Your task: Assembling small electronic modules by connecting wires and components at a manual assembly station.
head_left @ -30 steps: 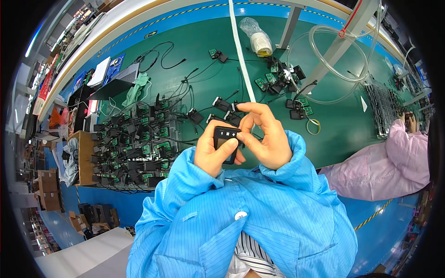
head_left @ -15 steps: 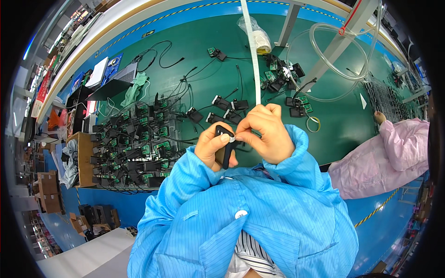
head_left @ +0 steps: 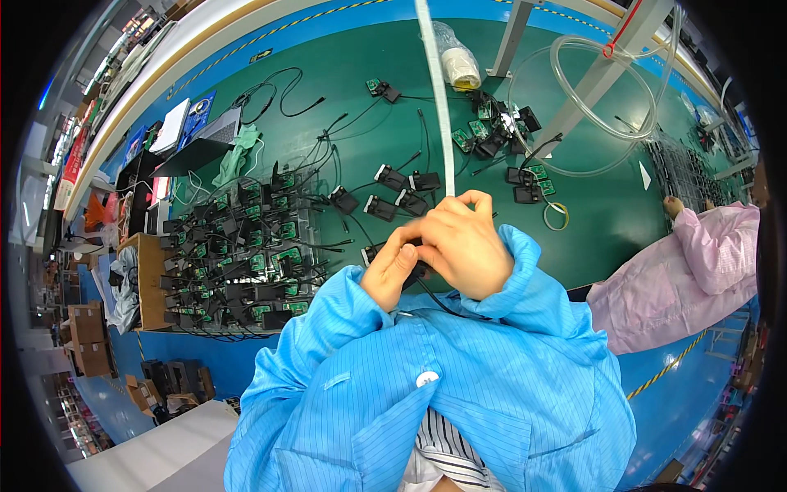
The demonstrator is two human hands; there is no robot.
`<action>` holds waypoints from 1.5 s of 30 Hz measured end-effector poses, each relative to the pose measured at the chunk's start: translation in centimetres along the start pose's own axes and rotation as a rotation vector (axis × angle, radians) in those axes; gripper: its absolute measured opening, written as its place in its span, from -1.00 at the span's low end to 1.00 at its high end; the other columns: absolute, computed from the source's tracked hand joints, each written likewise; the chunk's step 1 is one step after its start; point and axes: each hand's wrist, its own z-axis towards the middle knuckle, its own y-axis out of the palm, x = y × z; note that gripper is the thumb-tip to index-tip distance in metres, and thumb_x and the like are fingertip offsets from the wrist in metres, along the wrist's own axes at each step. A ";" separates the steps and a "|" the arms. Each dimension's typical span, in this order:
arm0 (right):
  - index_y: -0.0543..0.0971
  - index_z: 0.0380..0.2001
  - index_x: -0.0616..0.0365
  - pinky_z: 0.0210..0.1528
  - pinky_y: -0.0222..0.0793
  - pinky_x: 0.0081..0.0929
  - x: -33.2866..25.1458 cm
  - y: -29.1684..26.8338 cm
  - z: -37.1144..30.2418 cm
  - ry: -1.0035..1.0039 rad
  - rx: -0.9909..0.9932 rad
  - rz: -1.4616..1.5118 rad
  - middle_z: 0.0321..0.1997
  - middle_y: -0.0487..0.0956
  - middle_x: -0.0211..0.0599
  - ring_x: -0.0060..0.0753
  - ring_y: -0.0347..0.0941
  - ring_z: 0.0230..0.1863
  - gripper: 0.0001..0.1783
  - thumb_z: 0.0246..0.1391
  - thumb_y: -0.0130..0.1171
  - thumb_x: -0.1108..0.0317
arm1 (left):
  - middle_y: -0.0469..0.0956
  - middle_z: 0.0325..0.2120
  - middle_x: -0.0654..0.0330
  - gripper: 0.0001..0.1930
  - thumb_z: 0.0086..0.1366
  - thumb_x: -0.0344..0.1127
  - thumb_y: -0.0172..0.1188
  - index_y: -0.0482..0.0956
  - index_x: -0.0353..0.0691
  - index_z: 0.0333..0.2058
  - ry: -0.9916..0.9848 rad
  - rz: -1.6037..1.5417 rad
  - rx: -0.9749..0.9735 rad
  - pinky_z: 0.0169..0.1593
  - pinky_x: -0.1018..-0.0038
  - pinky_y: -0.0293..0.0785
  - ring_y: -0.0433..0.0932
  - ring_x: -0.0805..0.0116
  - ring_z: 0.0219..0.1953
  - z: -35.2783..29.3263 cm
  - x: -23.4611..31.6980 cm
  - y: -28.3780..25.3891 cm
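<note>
My left hand (head_left: 392, 275) and my right hand (head_left: 469, 254) meet in front of my chest, fingers closed round a small black housing (head_left: 416, 271) with a thin black cable (head_left: 438, 302). Most of the housing is hidden by my fingers. My right hand lies over it, fingers bent against my left fingers. Just beyond the left fingers, a black piece with a pale edge (head_left: 368, 255) peeks out; whether it belongs to the held housing I cannot tell. Several black housings with cables (head_left: 380, 207) lie on the green table (head_left: 328, 90) past my hands.
Rows of black housings with green circuit boards (head_left: 246, 254) fill a clear tray at left. More boards and housings (head_left: 492, 135) are heaped beyond. A white strip (head_left: 438, 98) runs down toward my hands. Coiled clear tubing (head_left: 566, 107) hangs at right, near a person's pink sleeve (head_left: 713, 254).
My right hand has moved left over my left hand, and the black housing, plainly visible before, has turned and is now mostly covered. The cable now shows below my right hand.
</note>
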 end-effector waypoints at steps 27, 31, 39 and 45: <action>0.66 -0.33 0.08 0.09 0.00 -0.34 1.3 0.9 0.4 0.058 0.022 0.685 -0.35 0.52 -0.50 -0.45 0.34 -0.27 -0.76 -0.07 0.35 0.22 | 0.53 -0.44 -0.05 -0.60 0.45 -0.06 -0.16 0.35 -0.35 -0.10 -0.113 -0.046 -0.057 -0.43 0.53 0.49 0.52 0.29 -0.55 -0.2 5.8 0.1; 0.64 -0.31 0.09 0.06 0.04 -0.40 1.6 -0.2 -0.2 0.135 -0.059 0.646 -0.41 0.52 -0.49 -0.45 0.32 -0.33 -0.79 -0.07 0.34 0.30 | 0.53 -0.45 -0.05 -0.61 0.44 -0.07 -0.15 0.36 -0.34 -0.09 -0.123 -0.100 0.017 -0.44 0.53 0.49 0.53 0.28 -0.56 0.0 6.0 -0.1; 0.59 -0.38 0.10 0.02 0.07 -0.45 0.2 -0.4 -0.4 0.126 0.003 0.362 -0.49 0.49 -0.47 -0.46 0.28 -0.40 -0.87 -0.07 0.30 0.43 | 0.54 -0.49 -0.09 -0.64 0.41 -0.08 -0.09 0.36 -0.33 -0.12 -0.130 -0.317 0.095 -0.49 0.50 0.49 0.54 0.20 -0.58 0.4 3.9 -0.2; 0.56 -0.46 0.07 0.00 0.06 -0.41 0.6 0.0 -0.5 0.038 0.080 0.384 -0.48 0.48 -0.47 -0.46 0.27 -0.41 -0.92 -0.06 0.27 0.46 | 0.53 -0.52 -0.13 -0.66 0.32 -0.10 0.02 0.32 -0.29 -0.16 -0.099 -0.441 -0.062 -0.53 0.47 0.50 0.55 0.13 -0.60 0.7 3.1 -0.7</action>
